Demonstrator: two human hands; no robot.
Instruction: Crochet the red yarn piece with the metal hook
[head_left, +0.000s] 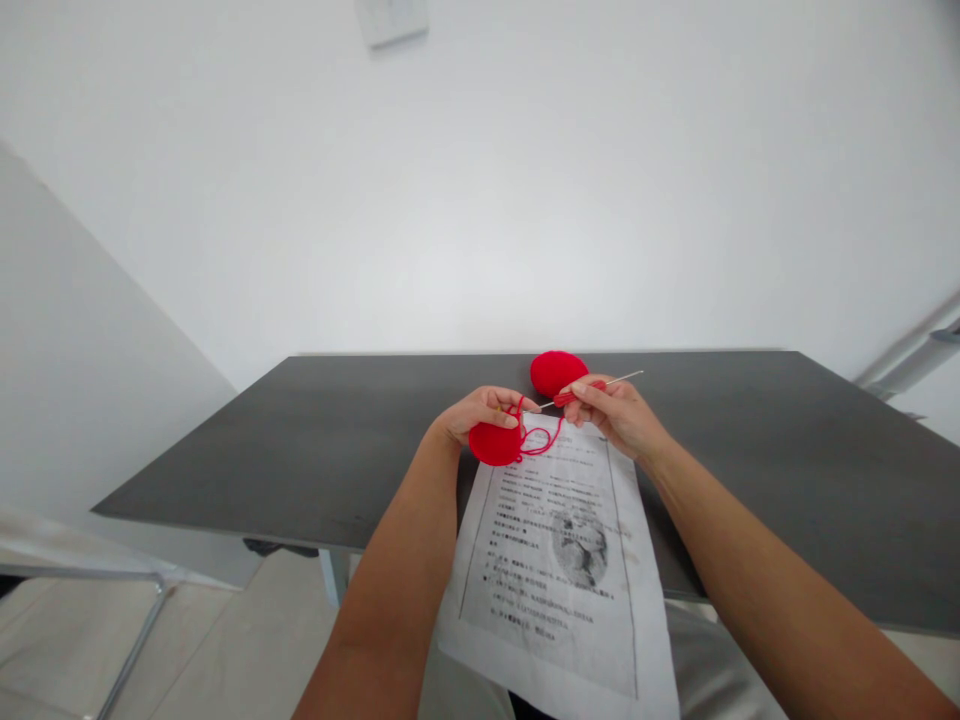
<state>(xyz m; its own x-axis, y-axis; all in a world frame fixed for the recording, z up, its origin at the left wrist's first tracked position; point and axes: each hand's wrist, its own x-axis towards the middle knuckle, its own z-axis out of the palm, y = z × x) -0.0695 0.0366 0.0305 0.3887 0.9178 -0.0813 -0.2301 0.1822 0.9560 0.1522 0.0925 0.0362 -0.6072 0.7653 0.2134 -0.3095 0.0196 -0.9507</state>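
Observation:
Pinched in my left hand (480, 408) is a round red crocheted piece (495, 443), with a loose loop of red yarn (541, 440) hanging off its right side. My right hand (607, 408) grips a crochet hook (581, 395) by its red handle, and a thin metal end sticks out on each side. The left end of the hook points toward the fingers of my left hand. Just behind my right hand lies a red ball of yarn (558, 372). Under both hands a printed paper sheet (555, 640) with a round picture hangs over the table's front edge.
A dark grey table (360, 440) stands against a white wall (480, 200). The person's legs are partly visible below its front edge. Metal tubing (135, 640) stands at the lower left, and a grey pipe-like part (911, 365) is at the right.

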